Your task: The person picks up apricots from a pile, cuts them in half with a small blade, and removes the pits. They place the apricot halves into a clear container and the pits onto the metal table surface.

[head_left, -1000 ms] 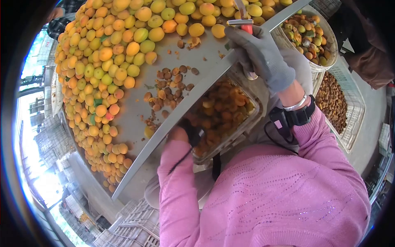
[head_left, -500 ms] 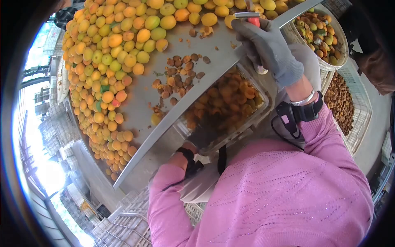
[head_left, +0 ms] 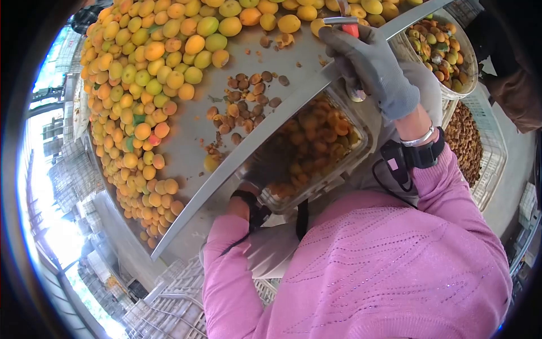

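My right hand (head_left: 372, 73), in a grey glove, is closed around a red-handled tool (head_left: 350, 28) with a metal head, held above the table's raised metal edge (head_left: 299, 100). My left hand (head_left: 262, 165), in a dark glove, is down in the clear plastic crate (head_left: 366, 135) below that edge. It is at the left end of the split apricots (head_left: 319, 133) there; shadow and blur hide its fingers. Several apricot pits (head_left: 245, 107) with scraps of flesh lie on the metal table (head_left: 189, 133).
A large heap of whole apricots (head_left: 152, 68) covers the table's far and left parts. To the right stand a white bucket (head_left: 468, 73) of discarded fruit and a crate of pits (head_left: 466, 144). Stacked white crates (head_left: 175, 302) are at lower left. Another person's dark sleeve (head_left: 514, 96) shows at right.
My left hand has shifted left and slightly up within the crate, uncovering more split apricots. My right hand with the tool stays nearly in place. The view has shifted slightly.
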`<state>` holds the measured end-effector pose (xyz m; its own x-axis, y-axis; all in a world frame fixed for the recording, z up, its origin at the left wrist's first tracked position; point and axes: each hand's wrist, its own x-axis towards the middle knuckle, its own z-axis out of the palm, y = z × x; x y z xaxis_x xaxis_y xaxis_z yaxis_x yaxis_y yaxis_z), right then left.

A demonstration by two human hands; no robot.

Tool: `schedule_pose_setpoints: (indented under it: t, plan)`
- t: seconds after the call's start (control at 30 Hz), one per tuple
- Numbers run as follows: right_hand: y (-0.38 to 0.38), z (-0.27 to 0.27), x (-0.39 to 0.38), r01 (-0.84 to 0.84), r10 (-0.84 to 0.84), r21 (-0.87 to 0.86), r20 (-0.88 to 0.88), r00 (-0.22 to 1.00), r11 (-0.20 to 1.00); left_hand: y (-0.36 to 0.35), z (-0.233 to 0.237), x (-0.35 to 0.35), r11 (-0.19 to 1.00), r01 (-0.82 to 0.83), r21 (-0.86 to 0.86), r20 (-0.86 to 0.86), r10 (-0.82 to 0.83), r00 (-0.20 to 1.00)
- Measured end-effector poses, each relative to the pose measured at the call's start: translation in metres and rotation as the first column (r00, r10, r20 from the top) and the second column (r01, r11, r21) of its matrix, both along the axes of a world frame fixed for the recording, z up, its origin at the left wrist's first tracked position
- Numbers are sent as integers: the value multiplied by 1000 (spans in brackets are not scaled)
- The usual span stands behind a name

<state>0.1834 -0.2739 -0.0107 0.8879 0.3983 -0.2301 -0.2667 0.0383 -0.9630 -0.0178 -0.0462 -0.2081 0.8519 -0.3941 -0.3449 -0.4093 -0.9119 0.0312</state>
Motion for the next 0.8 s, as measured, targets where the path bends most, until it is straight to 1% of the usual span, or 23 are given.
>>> schedule_pose_setpoints:
  t: [0.03, 0.07, 0.1, 0.13, 0.17, 0.2, 0.3, 0.33, 0.4, 0.43, 0.47, 0.5, 0.53, 0.57, 0.6, 0.63, 0.67, 0.7, 0.73, 0.77, 0.8]
  plan:
    - [0, 3, -1, 0, 0, -2, 3, 1000, 1000, 7, 1, 3, 1000, -6, -7, 98, 7, 995]
    - [1, 7, -2, 2, -2, -10, -11, 1000, 1000, 4, 8, 7, 1000, -6, -8, 101, 6, 995]
    - [2, 10, -3, 3, -3, -18, -27, 1000, 1000, 20, 18, 11, 1000, -3, 1, 80, 3, 997]
    - [3, 9, -3, 2, -3, -18, -27, 1000, 1000, 60, 37, -2, 1000, -1, 10, 57, 1, 998]
    - [4, 6, -3, 7, -7, -22, -4, 1000, 1000, 67, 46, -1, 1000, 1, 19, 31, -1, 1000]
    - [5, 4, -2, 13, -12, -27, 22, 1000, 1000, 61, 53, 5, 1000, 4, 28, 8, -4, 1000]
    - [4, 4, -1, 27, -26, -26, 17, 1000, 999, 46, 79, 14, 998, 12, 55, -39, -9, 999]
    - [5, 5, -1, 21, -20, -22, 36, 999, 1000, 31, 97, -18, 998, 7, 67, -44, -4, 999]
    - [7, 2, -3, 52, -57, 91, 48, 997, 995, -9, 105, 41, 995, -8, 96, -42, 12, 999]
    - [3, -7, 3, 10, -10, 29, 12, 1000, 1000, -22, 117, 52, 994, -19, 108, -18, 21, 1000]
    - [7, -5, 5, -3, 1, 31, 66, 998, 1000, -34, 131, 47, 993, -33, 117, 13, 32, 999]
    - [10, -2, 2, 53, -54, 54, 15, 998, 997, -37, 148, -10, 991, -44, 123, 34, 40, 999]
    - [12, 1, 0, 112, -109, 77, -45, 993, 991, -54, 157, 28, 990, -52, 129, 48, 46, 998]
    - [12, 3, 3, 104, -104, 82, -10, 995, 991, -52, 187, -11, 989, -60, 138, 59, 52, 997]
    - [11, 5, 7, 32, -32, -8, 12, 999, 999, -76, 177, 16, 987, -67, 146, 66, 58, 996]
    - [13, 6, 10, -37, 40, -101, 25, 999, 994, -75, 190, 22, 985, -75, 155, 70, 65, 995]
    - [18, 7, 17, -40, 45, -101, 51, 998, 994, -74, 185, 16, 984, -84, 154, 95, 70, 993]
    - [23, 8, 27, 2, 125, -365, 325, 937, 931, -73, 173, 8, 991, 24, -129, 238, 8, 971]
    - [29, 4, 39, 118, 268, -581, 534, 802, 805, -72, 166, 3, 908, 170, -384, 383, -11, 924]
    - [37, -7, 55, 136, 349, -680, 525, 776, 720, -71, 173, 1, 905, 162, -392, 390, 4, 921]
    - [44, -12, 67, 125, 373, -690, 524, 766, 713, -68, 187, 2, 862, 69, -503, 376, 146, 915]
